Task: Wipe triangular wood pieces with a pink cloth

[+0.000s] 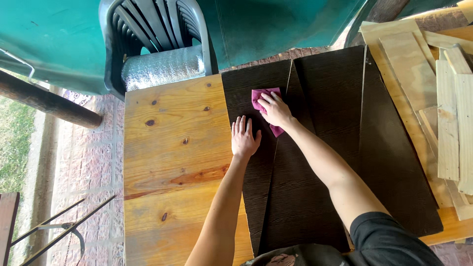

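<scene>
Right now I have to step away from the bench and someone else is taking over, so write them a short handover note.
Left hand: flat, palm down, pressing the dark tapered board.
Right hand: pressing a magenta cloth onto the same board's far end.
Dark boards lie side by side on the pine table; pale raw planks are stacked at right.
Done: boards already dark.
Left: cannot tell how much has been wiped.

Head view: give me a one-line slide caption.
Right hand presses a magenta cloth onto dark-stained wooden boards while the left hand lies flat beside it.
</scene>
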